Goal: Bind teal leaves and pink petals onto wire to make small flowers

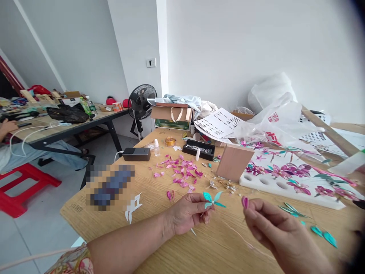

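Observation:
My left hand (191,213) pinches a small turquoise flower (212,201) with several pointed petals around a pale centre. Between the thumb and fingertips of my right hand (270,224) is a single magenta petal (245,202), held up a short way to the right of the flower. Beyond my left hand, many loose pink petals (185,169) lie scattered on the wooden table (159,243). Gold and pearl beads (227,185) sit past the gap between my hands. Turquoise leaves (323,233) lie to the right of my right hand.
A white foam block (285,194) bearing pink flowers stands at the right, beside a wooden block (235,163). Farther back are a black tray (199,150), a small bottle (156,147), and a black box (136,153). A fan (142,101) stands behind; another person's hand (8,126) shows far left.

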### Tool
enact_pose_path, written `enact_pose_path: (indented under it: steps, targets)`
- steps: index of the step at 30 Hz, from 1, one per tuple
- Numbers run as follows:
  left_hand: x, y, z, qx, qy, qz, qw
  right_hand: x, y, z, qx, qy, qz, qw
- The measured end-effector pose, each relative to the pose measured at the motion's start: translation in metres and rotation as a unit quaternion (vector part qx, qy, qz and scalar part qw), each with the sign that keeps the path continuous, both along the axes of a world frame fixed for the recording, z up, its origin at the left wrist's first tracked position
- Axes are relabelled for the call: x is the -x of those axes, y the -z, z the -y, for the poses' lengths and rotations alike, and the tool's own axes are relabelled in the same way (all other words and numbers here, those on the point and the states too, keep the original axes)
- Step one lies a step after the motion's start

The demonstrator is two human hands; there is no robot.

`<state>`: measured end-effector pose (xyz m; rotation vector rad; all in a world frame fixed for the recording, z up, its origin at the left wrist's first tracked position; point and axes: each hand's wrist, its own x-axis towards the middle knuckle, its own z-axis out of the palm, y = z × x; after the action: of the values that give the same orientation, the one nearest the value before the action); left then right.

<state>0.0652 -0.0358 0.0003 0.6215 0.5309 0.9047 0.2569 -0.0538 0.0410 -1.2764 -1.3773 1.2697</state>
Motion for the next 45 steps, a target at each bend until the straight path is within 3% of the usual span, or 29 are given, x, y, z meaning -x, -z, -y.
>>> enact_pose_path:
  steps: [3, 8, 12, 16, 20, 27, 36, 42, 45]
  targets:
    - [-0.001, -0.001, 0.000, 0.000, -0.010, -0.003, 1.000, 0.024, 0.002, 0.010, 0.038, -0.047, -0.033, 0.998]
    - [-0.002, 0.001, -0.001, 0.010, -0.023, 0.007, 1.000, 0.044, 0.010, 0.015, 0.023, -0.017, -0.091, 0.995]
    - [-0.004, 0.003, 0.001, 0.019, -0.024, 0.010, 0.999, 0.041, 0.019, 0.009, -0.029, 0.018, -0.071, 0.997]
    - [-0.005, 0.003, 0.004, 0.014, -0.005, 0.003, 1.000, 0.034, 0.021, 0.003, -0.116, -0.009, -0.014, 0.993]
    - [-0.004, 0.004, 0.003, 0.036, -0.005, 0.023, 0.999, 0.024, 0.021, 0.000, -0.227, -0.032, 0.065, 0.971]
    - [-0.005, 0.004, 0.004, 0.027, -0.013, 0.029, 0.999, 0.025, 0.020, -0.003, -0.311, -0.044, 0.140, 0.939]
    - [-0.007, 0.007, 0.002, -0.014, -0.077, -0.029, 0.996, 0.025, 0.015, 0.000, -0.312, -0.051, 0.103, 0.943]
    - [-0.008, 0.008, 0.002, -0.016, -0.064, -0.045, 0.997, 0.013, 0.025, -0.005, -0.280, -0.084, 0.095, 0.952]
    - [-0.007, 0.005, 0.004, 0.004, -0.054, -0.039, 0.998, 0.013, 0.022, -0.006, -0.307, -0.095, 0.095, 0.942]
